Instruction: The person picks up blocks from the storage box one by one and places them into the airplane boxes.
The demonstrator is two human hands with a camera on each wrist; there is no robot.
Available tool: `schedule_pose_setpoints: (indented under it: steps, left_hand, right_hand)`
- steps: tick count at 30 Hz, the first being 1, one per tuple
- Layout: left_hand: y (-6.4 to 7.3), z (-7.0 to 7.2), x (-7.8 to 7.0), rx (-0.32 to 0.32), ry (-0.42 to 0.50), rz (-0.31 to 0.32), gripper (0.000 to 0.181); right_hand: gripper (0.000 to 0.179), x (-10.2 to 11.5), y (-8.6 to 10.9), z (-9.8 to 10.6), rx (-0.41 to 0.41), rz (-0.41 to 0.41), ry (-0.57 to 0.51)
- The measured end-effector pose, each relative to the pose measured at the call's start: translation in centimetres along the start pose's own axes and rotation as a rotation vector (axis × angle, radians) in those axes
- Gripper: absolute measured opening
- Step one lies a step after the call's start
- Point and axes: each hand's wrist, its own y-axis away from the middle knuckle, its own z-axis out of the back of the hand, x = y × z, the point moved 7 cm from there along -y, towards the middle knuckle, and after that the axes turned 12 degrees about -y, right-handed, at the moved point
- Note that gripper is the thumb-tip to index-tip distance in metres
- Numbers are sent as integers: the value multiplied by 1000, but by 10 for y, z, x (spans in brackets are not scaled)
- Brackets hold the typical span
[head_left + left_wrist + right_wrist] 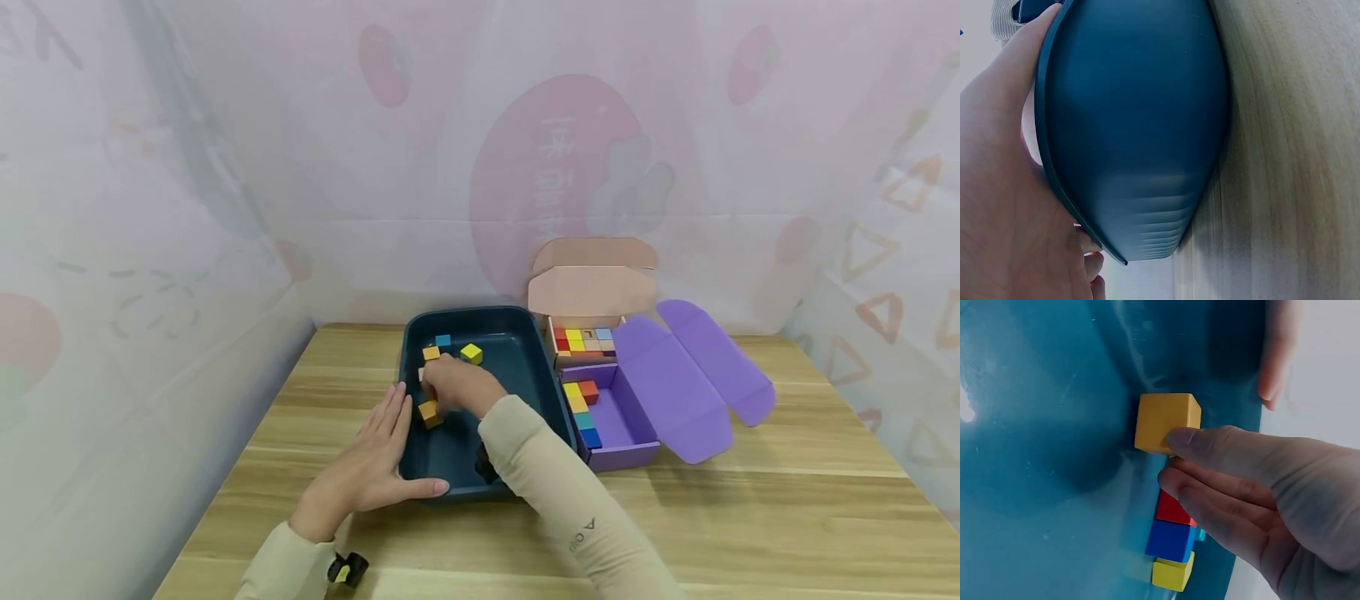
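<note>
A dark teal tray [517, 379] holds several loose cubes along its left side. My left hand [371, 467] lies on the tray's near left corner, fingers straight along the left rim and thumb over the front rim. In the left wrist view that hand's palm [997, 187] is beside the tray's outer wall [1135, 125]. Inside the tray, my right hand [465, 387] has its thumb on an orange cube [1163, 422], its other fingers curled at the cube's lower edge. The same orange cube [430, 414] looks tilted in the head view. Beyond the fingers are a red [1174, 508], a blue [1169, 540] and a yellow cube [1172, 573].
Right of the tray stands an open purple box [622, 454] with yellow, red, teal and blue blocks along its left side. Behind it is an open pinkish cardboard box [592, 292] with coloured blocks. The wooden table [750, 517] meets a printed curtain [412, 208] at the back.
</note>
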Motion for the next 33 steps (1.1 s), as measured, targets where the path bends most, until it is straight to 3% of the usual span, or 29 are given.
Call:
schedule_pose_setpoints:
  steps: [9,17,33]
  left_hand:
    - [-1,0,-1,-6,-8,-1,136]
    - [-3,0,-2,-4,-7,20,137]
    - [-2,-2,0,-8,-17,25,140]
  right_hand:
    - [16,-11,26,24,-78,8,-21]
    - [15,-29,65,53,-116,-10,-125]
    - [20,-75,136,90,-180,-29,-140]
